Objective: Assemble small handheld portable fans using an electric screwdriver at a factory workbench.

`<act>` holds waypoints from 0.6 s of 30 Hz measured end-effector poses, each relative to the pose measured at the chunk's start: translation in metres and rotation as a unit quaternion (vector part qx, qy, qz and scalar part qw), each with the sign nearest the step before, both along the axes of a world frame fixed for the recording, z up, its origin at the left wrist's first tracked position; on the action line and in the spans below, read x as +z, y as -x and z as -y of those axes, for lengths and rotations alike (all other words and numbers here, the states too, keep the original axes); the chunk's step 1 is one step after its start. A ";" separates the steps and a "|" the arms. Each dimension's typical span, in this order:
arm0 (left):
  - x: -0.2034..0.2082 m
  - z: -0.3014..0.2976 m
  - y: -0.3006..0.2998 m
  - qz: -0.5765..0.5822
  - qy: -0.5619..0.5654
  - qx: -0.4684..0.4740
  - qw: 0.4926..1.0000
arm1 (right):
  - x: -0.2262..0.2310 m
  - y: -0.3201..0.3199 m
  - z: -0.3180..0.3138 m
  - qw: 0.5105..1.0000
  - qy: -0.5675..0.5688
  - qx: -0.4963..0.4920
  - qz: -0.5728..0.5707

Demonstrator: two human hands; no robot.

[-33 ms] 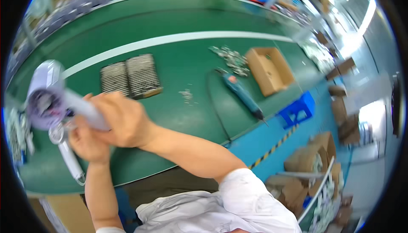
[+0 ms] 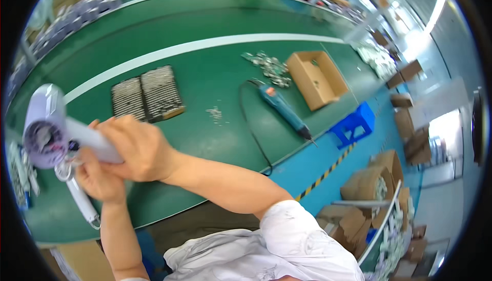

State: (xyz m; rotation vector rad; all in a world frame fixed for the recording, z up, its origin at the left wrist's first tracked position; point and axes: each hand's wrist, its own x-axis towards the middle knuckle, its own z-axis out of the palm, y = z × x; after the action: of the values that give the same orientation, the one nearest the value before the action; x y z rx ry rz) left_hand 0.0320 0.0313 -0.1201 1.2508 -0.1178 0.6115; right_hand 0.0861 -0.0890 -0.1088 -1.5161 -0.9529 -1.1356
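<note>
A pale lavender hair dryer [image 2: 47, 107] is held up over the left end of the green bench, its round end open on inner parts. My right hand [image 2: 137, 146] is closed around its handle [image 2: 92, 140]. Just below, my left hand [image 2: 102, 178] has its fingers curled against the handle, close to a small black part; the fingertips are partly hidden. A white stick-shaped piece [image 2: 82, 200] with a looped cord hangs or lies beneath the dryer; which of these, I cannot tell.
On the bench [image 2: 205, 147] are a rack of small metal pieces [image 2: 161, 91], loose screws [image 2: 215, 114], a teal electric screwdriver [image 2: 282, 107] with a cord, small bagged parts [image 2: 269, 68] and an open cardboard box [image 2: 318, 81]. A blue bin [image 2: 353, 126] stands past the bench edge.
The view has shifted slightly, with the bench things now further left in it. Both hands and the hair dryer sit a little lower, nearer to me. My hold looks the same.
</note>
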 end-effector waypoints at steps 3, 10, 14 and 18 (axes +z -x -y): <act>-0.003 0.014 -0.011 0.009 -0.008 0.020 1.000 | 0.000 -0.006 0.015 1.000 -0.010 -0.020 0.022; 0.000 0.012 -0.009 -0.009 -0.010 0.015 1.000 | -0.001 -0.003 0.014 0.999 -0.013 -0.030 0.011; -0.008 0.014 -0.011 -0.006 -0.009 0.004 1.000 | -0.005 -0.002 0.018 0.999 -0.006 -0.034 0.003; -0.006 0.021 -0.013 -0.004 -0.001 0.007 1.000 | -0.005 -0.003 0.025 0.999 -0.007 -0.039 0.005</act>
State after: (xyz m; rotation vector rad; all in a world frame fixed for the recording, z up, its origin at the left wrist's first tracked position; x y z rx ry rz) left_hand 0.0453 0.0106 -0.1262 1.2568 -0.1019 0.6184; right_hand 0.0896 -0.1140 -0.1135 -1.5497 -0.8975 -1.2047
